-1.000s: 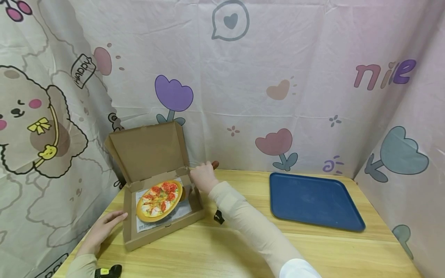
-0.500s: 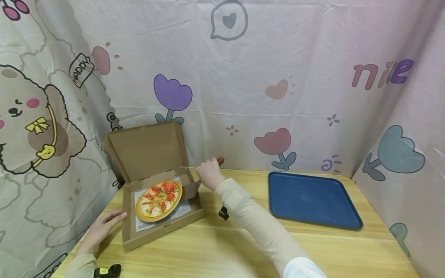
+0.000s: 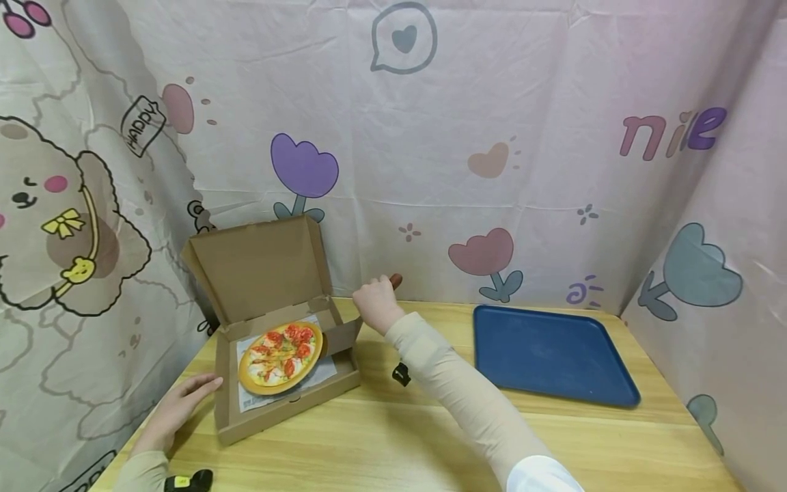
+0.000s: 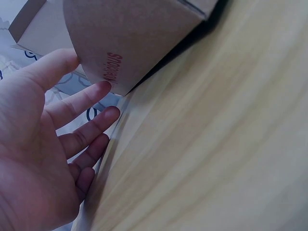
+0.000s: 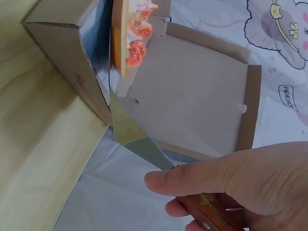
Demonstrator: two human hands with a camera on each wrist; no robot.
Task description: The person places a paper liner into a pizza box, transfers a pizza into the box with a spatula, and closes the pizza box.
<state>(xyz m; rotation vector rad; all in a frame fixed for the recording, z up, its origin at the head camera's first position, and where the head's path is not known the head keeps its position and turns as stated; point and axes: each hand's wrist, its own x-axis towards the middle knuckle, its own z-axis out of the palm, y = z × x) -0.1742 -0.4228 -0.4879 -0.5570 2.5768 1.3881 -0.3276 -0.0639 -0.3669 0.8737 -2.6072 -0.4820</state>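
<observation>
Your right hand (image 3: 378, 304) has fingers and thumb wrapped round the wooden handle of a spatula (image 5: 149, 151); firm grip, thumb along the handle. The metal blade slants over the right wall of the cardboard box (image 3: 289, 411) and meets the pizza (image 3: 279, 359) at its right edge; can't tell how far under it goes. Your left hand (image 3: 178, 413) is spread and holds nothing: fingers fairly straight, thumb and index at the box's left wall, just touching as far as the left wrist view shows.

Box contents: the round pizza, red and white topping on a yellow-brown crust, lying over a sheet of printed paper (image 3: 322, 372) that lines the floor. The lid (image 3: 264, 273) stands up at the back, leaning toward the cloth backdrop (image 3: 418, 171). You get red lettering on the outer walls, partly legible in the wrist views.

Other container: the dark blue tray (image 3: 553, 355), low rim, flat on the wooden table (image 3: 393, 437), well apart from the box, off to your right.
</observation>
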